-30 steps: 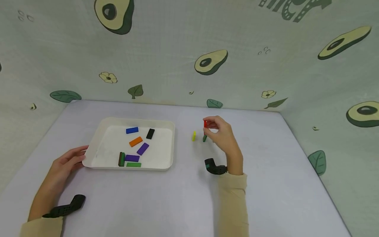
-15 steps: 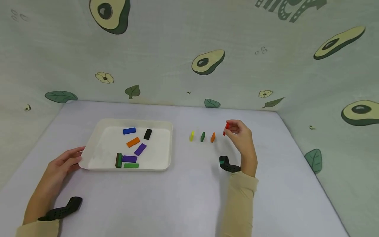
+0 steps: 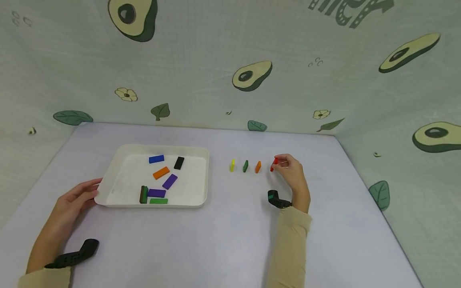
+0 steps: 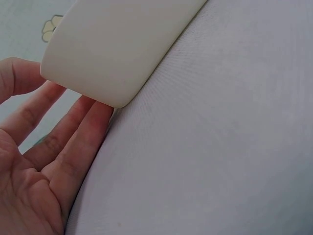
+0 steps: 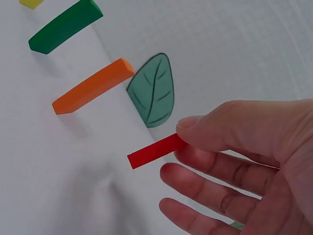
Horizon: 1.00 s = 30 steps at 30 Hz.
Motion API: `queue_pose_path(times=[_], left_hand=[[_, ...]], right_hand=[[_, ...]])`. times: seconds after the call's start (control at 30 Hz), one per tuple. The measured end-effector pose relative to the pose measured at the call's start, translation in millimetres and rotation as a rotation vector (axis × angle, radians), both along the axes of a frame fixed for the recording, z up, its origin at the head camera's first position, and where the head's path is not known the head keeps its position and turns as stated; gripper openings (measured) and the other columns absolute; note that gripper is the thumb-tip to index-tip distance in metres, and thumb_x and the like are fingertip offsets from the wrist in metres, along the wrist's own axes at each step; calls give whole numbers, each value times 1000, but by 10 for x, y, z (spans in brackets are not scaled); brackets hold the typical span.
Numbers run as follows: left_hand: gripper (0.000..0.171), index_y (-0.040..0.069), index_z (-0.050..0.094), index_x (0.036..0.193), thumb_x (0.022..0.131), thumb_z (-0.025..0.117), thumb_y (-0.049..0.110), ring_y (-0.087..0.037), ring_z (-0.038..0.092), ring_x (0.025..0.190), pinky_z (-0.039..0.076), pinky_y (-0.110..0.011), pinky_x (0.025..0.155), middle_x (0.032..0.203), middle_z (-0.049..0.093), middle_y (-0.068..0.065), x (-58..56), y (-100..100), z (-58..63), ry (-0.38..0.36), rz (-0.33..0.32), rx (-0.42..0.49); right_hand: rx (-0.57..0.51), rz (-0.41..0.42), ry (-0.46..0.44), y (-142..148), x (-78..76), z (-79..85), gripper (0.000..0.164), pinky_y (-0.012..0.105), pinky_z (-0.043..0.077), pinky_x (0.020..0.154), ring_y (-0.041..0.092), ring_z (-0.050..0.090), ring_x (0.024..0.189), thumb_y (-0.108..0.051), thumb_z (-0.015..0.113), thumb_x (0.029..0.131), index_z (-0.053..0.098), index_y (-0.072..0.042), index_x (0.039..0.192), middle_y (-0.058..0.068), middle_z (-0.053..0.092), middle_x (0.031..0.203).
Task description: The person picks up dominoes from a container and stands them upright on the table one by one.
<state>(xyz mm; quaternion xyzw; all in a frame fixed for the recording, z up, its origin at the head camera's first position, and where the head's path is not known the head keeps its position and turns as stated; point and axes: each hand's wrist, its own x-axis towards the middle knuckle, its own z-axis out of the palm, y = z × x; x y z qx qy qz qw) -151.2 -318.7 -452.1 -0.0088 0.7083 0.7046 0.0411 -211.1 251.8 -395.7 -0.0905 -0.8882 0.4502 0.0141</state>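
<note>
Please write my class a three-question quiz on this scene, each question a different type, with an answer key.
1. Multiple choice: which colour of block does the right hand pinch?
a) blue
b) red
c) black

2. True or false: the left hand touches the white tray.

3. Fill in the blank: outside the white tray, the ____ block is between the yellow block and the orange block.

Key:
1. b, the red block
2. True
3. Green, as in the green block

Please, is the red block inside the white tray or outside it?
Outside: the right hand pinches the red block, and the head view shows both to the right of the tray.
</note>
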Motion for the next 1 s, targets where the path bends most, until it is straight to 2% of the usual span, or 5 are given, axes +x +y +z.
queue_pose_path(times=[0.23,0.57,0.67,0.9,1.0], left_hand=[[37,14,51,131,94,54,16,10,58,93,48,-8,71,116,56,22,9,-25,-1,-17,0,-20],[37,15,51,131,94,55,17,10,57,92,48,-8,71,116,56,23,-8,-28,6,-31,9,-25],[37,15,51,131,94,55,18,10,57,93,48,-7,71,116,55,23,-11,-29,3,-31,13,-42],[36,15,53,129,94,56,16,9,58,91,49,-8,70,115,57,22,-10,-26,-8,-17,14,-3],[36,16,53,130,94,55,18,10,58,91,48,-8,70,114,56,24,-14,-30,-3,-19,16,-27]], right_hand=[[15,17,-37,-22,-18,-63,34,26,42,77,27,52,102,-10,60,88,55,-3,120,17,57,116],[49,17,-58,-41,-55,-109,33,24,43,74,24,53,95,-10,61,88,55,-3,120,18,58,113],[48,18,-60,-41,-58,-117,33,26,43,76,25,53,96,-9,60,88,55,-3,120,18,58,113],[33,11,-74,-41,-61,-116,33,30,44,81,27,54,99,-9,60,88,54,-3,120,17,57,114],[42,13,-81,-35,-55,-101,34,30,45,81,28,54,100,-9,59,88,54,-3,121,18,57,114]])
